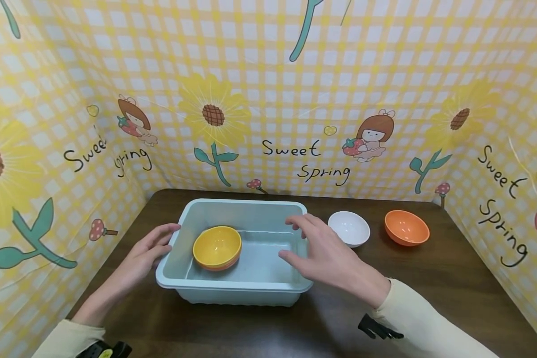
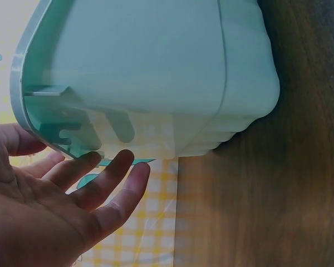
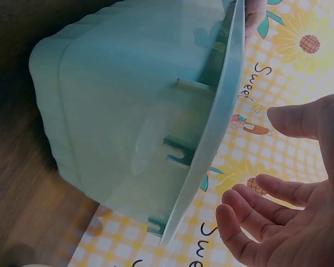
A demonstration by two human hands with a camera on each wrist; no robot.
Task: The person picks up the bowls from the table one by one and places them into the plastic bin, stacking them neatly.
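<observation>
A pale blue-green plastic basin (image 1: 268, 286) stands on the dark wooden table. Inside it, toward the left, a yellow bowl (image 1: 217, 246) sits nested on an orange one (image 1: 219, 267). My left hand (image 1: 145, 251) is at the basin's left side, its fingertips right at the rim; the left wrist view shows those fingers (image 2: 114, 178) loosely extended beside the outer wall. Above the basin's right rim hovers my right hand (image 1: 324, 251), thumb spread away from loosely bent fingers, with nothing between them. In the right wrist view, this hand (image 3: 289, 217) is apart from the rim.
A white bowl (image 1: 349, 228) stands on the table (image 1: 452, 278) right of the basin, partly behind my right hand. Farther right is a single orange bowl (image 1: 406, 227). Yellow checked cloth (image 1: 277, 109) with printed flowers hangs around the table's back and sides.
</observation>
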